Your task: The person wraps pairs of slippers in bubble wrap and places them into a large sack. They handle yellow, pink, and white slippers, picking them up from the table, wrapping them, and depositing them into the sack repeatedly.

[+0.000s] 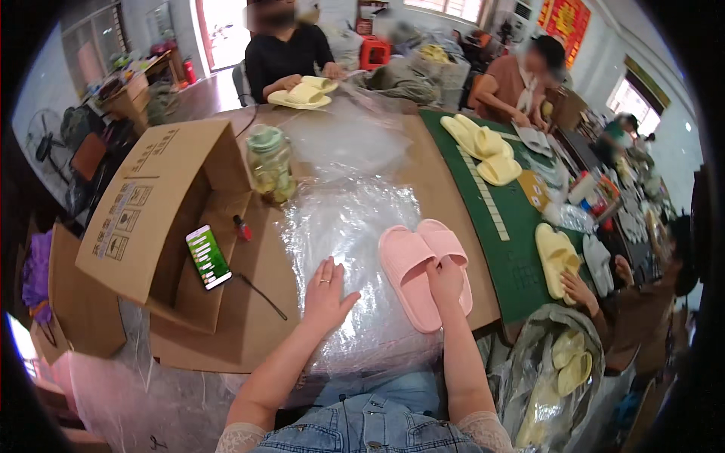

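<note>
A pair of pink slippers (402, 251) lies side by side on a stack of clear plastic bags (355, 215), at the stack's right edge. My right hand (447, 283) is closed on the slippers where their two straps meet, its fingertips partly hidden at the strap openings. To the left, my left hand (325, 298) rests flat on the shiny plastic, fingers stretched out and thumb apart, with a ring on one finger. It holds nothing.
Left of the bags are an open cardboard box (155, 204), a phone (208, 258), a small red bottle (242, 228) and a green-lidded jar (270, 162). A green mat (483, 241) with yellow slippers (479, 143) lies right. Co-workers handle slippers across the table and at right.
</note>
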Motion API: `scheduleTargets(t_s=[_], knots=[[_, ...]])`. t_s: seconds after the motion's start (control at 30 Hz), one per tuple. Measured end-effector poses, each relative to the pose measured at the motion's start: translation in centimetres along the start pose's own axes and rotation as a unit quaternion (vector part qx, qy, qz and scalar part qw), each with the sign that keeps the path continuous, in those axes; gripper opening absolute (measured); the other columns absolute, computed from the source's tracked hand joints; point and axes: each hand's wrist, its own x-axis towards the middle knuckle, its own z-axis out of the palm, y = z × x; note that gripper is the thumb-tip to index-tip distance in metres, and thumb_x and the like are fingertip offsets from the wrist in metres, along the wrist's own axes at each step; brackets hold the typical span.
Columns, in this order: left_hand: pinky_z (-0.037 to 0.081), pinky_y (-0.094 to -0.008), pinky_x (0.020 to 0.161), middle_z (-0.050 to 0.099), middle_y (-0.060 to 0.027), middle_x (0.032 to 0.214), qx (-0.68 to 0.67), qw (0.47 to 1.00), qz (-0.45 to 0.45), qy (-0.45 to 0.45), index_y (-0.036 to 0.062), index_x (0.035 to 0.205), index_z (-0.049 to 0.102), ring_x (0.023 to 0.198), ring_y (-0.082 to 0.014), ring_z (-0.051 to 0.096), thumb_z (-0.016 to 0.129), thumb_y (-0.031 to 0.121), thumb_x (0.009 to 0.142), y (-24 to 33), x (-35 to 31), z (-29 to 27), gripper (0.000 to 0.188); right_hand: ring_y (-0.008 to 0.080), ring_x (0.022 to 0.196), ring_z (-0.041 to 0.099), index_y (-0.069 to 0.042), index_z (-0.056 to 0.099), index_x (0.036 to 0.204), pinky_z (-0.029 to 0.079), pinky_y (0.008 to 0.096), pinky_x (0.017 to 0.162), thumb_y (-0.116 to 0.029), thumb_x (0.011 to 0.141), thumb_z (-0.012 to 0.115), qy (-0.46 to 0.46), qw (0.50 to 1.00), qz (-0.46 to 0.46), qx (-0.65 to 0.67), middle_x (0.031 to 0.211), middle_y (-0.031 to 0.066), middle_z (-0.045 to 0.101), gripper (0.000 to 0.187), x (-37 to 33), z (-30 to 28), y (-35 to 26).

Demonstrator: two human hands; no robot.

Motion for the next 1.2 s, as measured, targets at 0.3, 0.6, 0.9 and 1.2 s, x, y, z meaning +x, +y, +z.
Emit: scheduleTargets(t_s=[0.3,0.6,0.9,1.2], knots=[[0.034,-0.0516,0.112,0.047,-0.0268,0.144,0.049,0.995,0.077,-0.031,-0.0002,0.136,0.052,0.137,-0.044,0.04,0.071,0.044,0.086,0.8,0.2,-1.0,0.069,0.042,0.077,0.067,-0.004,0.063,0.083,0.05,0.0537,0.069,-0.037,0.086,0.066,-0.004,0.999,0.046,-0.007,0.08,0.019,0.069,0.033,-2.4,-1.5,2.2],[0.039,-0.0459,0.11,0.05,-0.0174,0.145,-0.036,0.966,0.206,-0.15,0.0144,0.131,0.06,0.136,-0.0362,0.045,0.072,0.042,0.084,4.8,-1.6,-1.4,0.055,0.0418,0.078,0.065,-0.004,0.06,0.084,0.048,0.051,0.068,-0.029,0.088,0.065,0.001,0.998,0.037,0.049,0.084,0.0179,0.068,0.026,-2.9,-2.4,1.5],[0.046,-0.0423,0.102,0.064,-0.016,0.128,-0.083,0.976,0.169,-0.111,0.0057,0.117,0.067,0.122,-0.0331,0.058,0.06,0.024,0.093,4.7,-0.6,-0.6,0.031,0.0221,0.087,0.069,0.002,0.069,0.105,0.051,0.0345,0.076,-0.004,0.085,0.065,0.071,0.943,-0.144,0.292,0.093,0.0147,0.071,0.022,-6.6,-8.0,1.9],[0.046,-0.0426,0.102,0.066,-0.0168,0.124,-0.198,0.968,0.05,-0.148,0.0037,0.125,0.064,0.116,-0.0348,0.061,0.044,0.022,0.102,7.9,2.2,-1.9,0.035,0.0338,0.071,0.065,-0.005,0.07,0.098,0.051,0.0417,0.066,-0.014,0.081,0.069,-0.347,0.893,-0.178,0.224,0.08,0.0165,0.066,0.02,-13.9,-14.3,2.0]])
